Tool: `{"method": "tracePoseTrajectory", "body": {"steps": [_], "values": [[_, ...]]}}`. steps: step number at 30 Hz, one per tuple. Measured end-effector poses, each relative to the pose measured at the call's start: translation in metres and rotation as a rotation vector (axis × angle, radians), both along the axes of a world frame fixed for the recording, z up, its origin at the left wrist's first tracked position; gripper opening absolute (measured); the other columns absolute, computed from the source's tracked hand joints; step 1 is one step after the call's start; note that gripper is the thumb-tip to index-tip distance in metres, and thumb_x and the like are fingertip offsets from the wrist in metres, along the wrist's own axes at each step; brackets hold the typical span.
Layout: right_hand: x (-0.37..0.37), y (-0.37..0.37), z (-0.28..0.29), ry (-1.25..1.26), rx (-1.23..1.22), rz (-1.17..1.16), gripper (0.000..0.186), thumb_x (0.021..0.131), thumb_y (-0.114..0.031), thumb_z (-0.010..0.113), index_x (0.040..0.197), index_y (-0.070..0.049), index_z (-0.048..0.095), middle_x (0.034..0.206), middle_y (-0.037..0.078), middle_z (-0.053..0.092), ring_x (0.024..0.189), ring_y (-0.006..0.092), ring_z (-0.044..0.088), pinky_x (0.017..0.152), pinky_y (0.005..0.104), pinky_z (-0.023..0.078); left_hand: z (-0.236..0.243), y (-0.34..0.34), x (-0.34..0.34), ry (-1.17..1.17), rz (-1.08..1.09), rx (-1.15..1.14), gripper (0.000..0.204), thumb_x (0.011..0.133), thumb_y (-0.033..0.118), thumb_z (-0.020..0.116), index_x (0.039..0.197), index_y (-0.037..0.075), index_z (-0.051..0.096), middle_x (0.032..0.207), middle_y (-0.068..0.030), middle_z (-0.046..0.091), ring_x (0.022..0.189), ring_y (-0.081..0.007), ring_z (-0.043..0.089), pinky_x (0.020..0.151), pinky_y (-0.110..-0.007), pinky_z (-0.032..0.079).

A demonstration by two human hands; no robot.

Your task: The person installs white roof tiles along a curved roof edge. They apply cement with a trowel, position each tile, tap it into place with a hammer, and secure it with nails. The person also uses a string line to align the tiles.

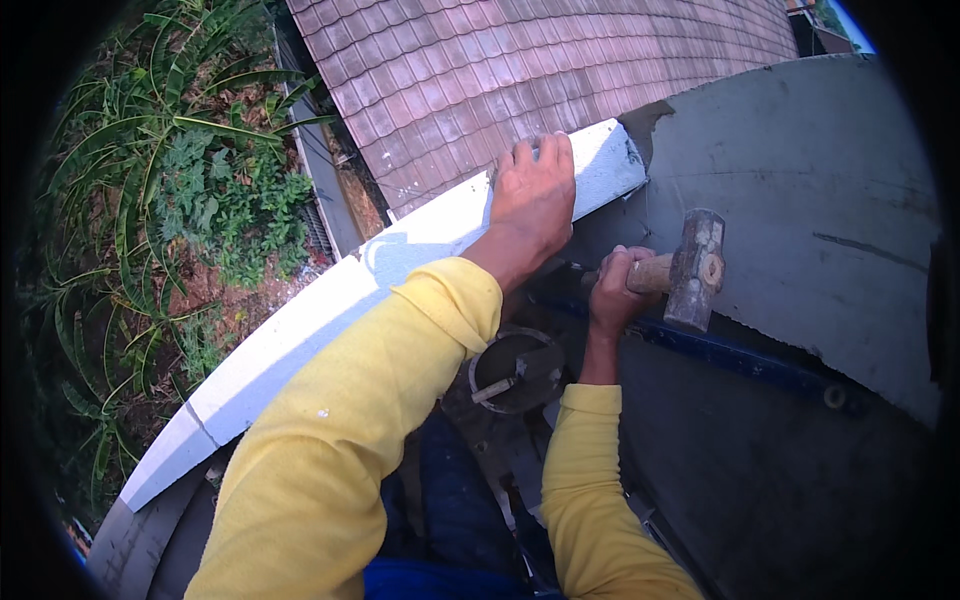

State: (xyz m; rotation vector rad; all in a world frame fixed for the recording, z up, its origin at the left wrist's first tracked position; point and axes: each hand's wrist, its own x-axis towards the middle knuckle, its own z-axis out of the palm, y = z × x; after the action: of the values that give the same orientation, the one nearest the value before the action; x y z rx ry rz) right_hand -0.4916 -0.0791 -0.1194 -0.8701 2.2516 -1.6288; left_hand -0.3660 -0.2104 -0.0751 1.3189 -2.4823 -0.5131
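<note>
1. The left hand (535, 195) lay across the top of the right-hand block in a white block row (310, 320), near that row's right end. Its fingers bent over the far edge; their tips were hidden, so I could not tell whether they gripped the block or only pressed on it.
2. The right hand (613, 290) had its fingers closed around the wooden handle of a hammer (697, 270), close under the head. The hammer was off to the right of the row's right end, its worn metal head upright and slightly tilted, in front of a grey wall (790, 170).
3. The white row ran from its lower-left end, on a grey ledge (150, 535), up to its right end, just beside the grey wall. A seam showed near the lower-left end, and shadow fell across part of the blocks.
4. Below the hands, a round bucket (474, 374) held a trowel (494, 389), its pale handle toward the bucket's left rim.
5. A dark blue bar (700, 345) ran along the lower edge of the grey wall.
6. Beyond the row's far edge were a tiled roof (520, 70) and green plants (225, 195).
</note>
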Motion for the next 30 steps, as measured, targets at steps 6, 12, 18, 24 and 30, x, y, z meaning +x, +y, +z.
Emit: {"method": "tracePoseTrajectory", "body": {"steps": [6, 12, 18, 24, 30], "values": [[0.002, 0.003, 0.001, 0.064, 0.126, -0.042, 0.015, 0.090, -0.010, 0.070, 0.090, 0.004, 0.063, 0.075, 0.010, 0.065, 0.068, 0.0182, 0.063, 0.066, 0.0365, 0.049, 0.002, -0.001, 0.006, 0.010, -0.001, 0.062, 0.101, 0.063, 0.019, 0.096, 0.147, -0.004, 0.046, 0.132, -0.0177, 0.060, 0.121, -0.0367, 0.062, 0.104, -0.045, 0.051], [-0.002, 0.003, -0.013, 0.184, -0.160, 0.034, 0.010, 0.094, -0.002, 0.064, 0.090, -0.004, 0.055, 0.068, 0.002, 0.056, 0.059, 0.0090, 0.055, 0.053, 0.0274, 0.044, 0.003, 0.000, 0.003, -0.027, 0.002, 0.040, 0.102, 0.064, 0.020, 0.096, 0.149, -0.004, 0.045, 0.133, -0.0176, 0.060, 0.122, -0.0368, 0.061, 0.104, -0.045, 0.051], [-0.010, 0.004, 0.004, -0.069, 0.214, -0.076, 0.015, 0.090, -0.009, 0.071, 0.087, 0.005, 0.066, 0.081, 0.010, 0.070, 0.074, 0.0209, 0.067, 0.072, 0.0390, 0.052, -0.006, -0.001, -0.001, -0.045, 0.009, 0.029, 0.101, 0.065, 0.021, 0.095, 0.150, -0.004, 0.045, 0.133, -0.0168, 0.060, 0.122, -0.0372, 0.061, 0.105, -0.046, 0.051], [-0.006, 0.005, -0.008, 0.135, -0.172, 0.025, 0.008, 0.091, -0.002, 0.067, 0.087, -0.004, 0.060, 0.071, 0.005, 0.061, 0.061, 0.0115, 0.059, 0.057, 0.0316, 0.048, 0.002, 0.000, -0.002, -0.018, -0.007, 0.029, 0.101, 0.065, 0.022, 0.096, 0.149, -0.004, 0.045, 0.133, -0.0173, 0.060, 0.122, -0.0376, 0.061, 0.105, -0.047, 0.050], [-0.001, -0.004, 0.002, 0.101, 0.224, -0.102, 0.018, 0.089, -0.012, 0.071, 0.091, 0.005, 0.067, 0.081, 0.013, 0.071, 0.073, 0.0263, 0.069, 0.075, 0.0424, 0.054, -0.005, 0.000, 0.001, -0.021, 0.001, 0.043, 0.099, 0.066, 0.022, 0.096, 0.148, -0.004, 0.046, 0.132, -0.0176, 0.060, 0.123, -0.0383, 0.061, 0.106, -0.047, 0.050]]}}
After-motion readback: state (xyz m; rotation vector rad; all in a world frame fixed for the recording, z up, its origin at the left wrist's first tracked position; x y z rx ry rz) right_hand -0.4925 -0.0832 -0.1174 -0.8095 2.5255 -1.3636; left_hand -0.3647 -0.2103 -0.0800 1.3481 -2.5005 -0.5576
